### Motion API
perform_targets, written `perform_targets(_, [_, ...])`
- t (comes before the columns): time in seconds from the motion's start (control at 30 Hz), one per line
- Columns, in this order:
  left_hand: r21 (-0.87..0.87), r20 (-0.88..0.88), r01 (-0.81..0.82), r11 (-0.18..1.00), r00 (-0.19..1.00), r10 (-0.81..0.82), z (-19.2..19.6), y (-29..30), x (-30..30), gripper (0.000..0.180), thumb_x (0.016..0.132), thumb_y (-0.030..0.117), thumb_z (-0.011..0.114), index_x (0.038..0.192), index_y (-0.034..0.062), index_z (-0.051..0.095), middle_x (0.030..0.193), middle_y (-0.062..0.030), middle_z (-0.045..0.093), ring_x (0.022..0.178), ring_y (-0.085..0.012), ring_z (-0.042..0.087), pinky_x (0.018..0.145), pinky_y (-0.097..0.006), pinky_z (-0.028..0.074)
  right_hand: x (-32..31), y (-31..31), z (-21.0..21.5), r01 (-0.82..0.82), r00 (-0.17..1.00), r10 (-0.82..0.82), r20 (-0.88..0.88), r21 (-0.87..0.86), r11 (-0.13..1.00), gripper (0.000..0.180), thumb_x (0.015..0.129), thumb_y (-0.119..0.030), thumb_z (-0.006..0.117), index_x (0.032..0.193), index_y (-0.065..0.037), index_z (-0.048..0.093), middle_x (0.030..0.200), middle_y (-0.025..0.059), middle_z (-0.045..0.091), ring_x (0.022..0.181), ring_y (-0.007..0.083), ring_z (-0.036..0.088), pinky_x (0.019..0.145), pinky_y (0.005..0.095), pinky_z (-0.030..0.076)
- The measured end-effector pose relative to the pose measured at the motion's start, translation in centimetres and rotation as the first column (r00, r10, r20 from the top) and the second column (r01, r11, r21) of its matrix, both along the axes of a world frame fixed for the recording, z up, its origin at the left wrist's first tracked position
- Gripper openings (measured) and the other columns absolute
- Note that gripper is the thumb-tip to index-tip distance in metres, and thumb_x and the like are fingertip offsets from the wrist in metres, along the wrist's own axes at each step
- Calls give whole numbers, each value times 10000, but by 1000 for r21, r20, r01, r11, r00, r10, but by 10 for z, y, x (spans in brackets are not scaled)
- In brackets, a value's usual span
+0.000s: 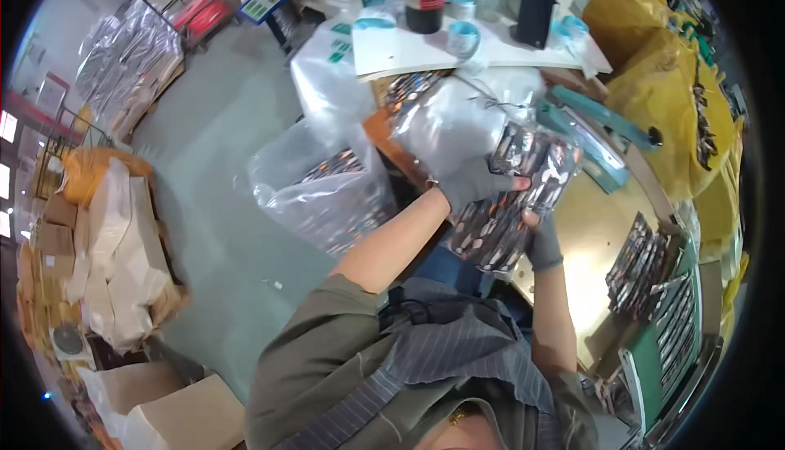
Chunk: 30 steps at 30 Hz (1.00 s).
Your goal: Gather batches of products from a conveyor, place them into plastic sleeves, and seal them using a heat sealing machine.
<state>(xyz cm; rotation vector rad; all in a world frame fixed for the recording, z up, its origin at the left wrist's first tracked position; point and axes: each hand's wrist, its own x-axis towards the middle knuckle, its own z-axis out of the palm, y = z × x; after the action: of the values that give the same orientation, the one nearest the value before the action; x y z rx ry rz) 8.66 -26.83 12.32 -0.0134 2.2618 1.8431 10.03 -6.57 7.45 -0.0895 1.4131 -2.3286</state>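
Both my hands hold a bundle of shiny dark plastic packets [493, 233] with orange and white patches, in front of my body. My left hand [473, 185], in a grey glove with bare fingertips, grips its upper left side, thumb lying on top. At the lower right edge, my right hand [543, 241] is closed round the bundle in a matching glove; its palm side is hidden. Just beyond my left hand lies a large clear plastic bag [454, 119]. Left of it, another clear bag [323, 196] contains similar patterned packets.
A white table [482, 61] ahead carries a dark bottle [423, 0], a phone [535, 13] and tape rolls [463, 39]. Teal bar-shaped equipment [593, 143] sits at right, near stacked packets [638, 266] and yellow sacks [670, 98]. Wrapped cartons [123, 254] stand left.
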Motion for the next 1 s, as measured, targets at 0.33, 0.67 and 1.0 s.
perform_targets(0.33, [-849,-455,-522,-82,644,615,-20,-307,148,421,812,377,619,1008,5,626,941,-206,642,877,-382,609,901,-463,422,-34,-262,154,-303,846,250,-472,-39,952,424,722,-102,713,1096,-24,529,889,41,613,699,113,589,634,239,474])
perform_targets(0.67, [-658,31,-651,379,479,877,-71,-261,244,409,892,368,535,743,-5,609,557,-105,556,446,-209,556,469,-359,431,33,-317,5,111,-363,927,-91,984,140,518,756,-326,633,1208,-97,530,1209,140,554,1168,310,497,927,474,408])
perform_targets(1.0, [-443,75,-762,472,493,867,-83,-196,289,346,912,329,516,780,15,574,555,-8,448,533,-94,478,499,-279,395,36,-275,-37,-160,-40,899,435,886,-436,498,646,-298,679,1111,-125,625,1198,156,576,1152,312,516,1015,376,355])
